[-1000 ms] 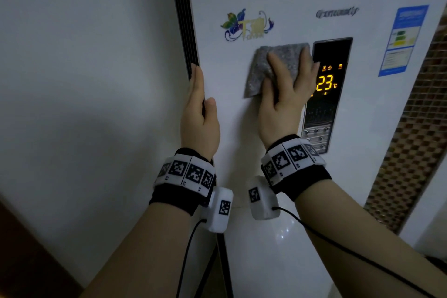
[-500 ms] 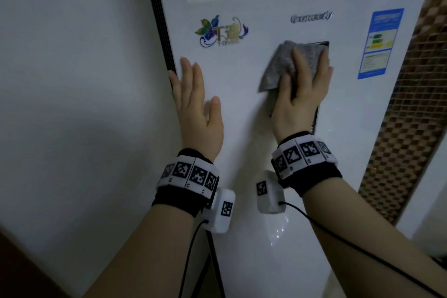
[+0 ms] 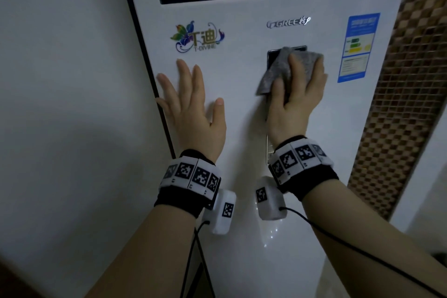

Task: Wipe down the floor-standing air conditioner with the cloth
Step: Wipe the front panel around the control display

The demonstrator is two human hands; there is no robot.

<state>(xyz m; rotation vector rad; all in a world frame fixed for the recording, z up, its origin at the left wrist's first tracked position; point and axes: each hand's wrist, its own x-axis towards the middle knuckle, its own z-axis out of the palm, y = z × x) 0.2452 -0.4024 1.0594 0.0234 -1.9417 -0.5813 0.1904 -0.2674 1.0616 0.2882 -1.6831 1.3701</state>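
grey cloth [image 3: 278,72], one only, lies under the straight, close-set fingers [image 3: 296,65] of the right hand [image 3: 297,101], pressed on the dark panel [image 3: 271,55] of the one air conditioner [image 3: 242,84]. left hand [image 3: 193,113] rests flat on its front, fingers [image 3: 186,75] spread, the little one reaching the black edge [image 3: 140,38]. bare white front lies between and below both hands. one blue label [image 3: 358,48] sits just right of the cloth.

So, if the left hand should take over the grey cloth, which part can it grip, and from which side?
The loose lower-left corner of the cloth, approached from the left: it sticks out past the thumb of the right hand, while the rest lies pinned flat under that hand.
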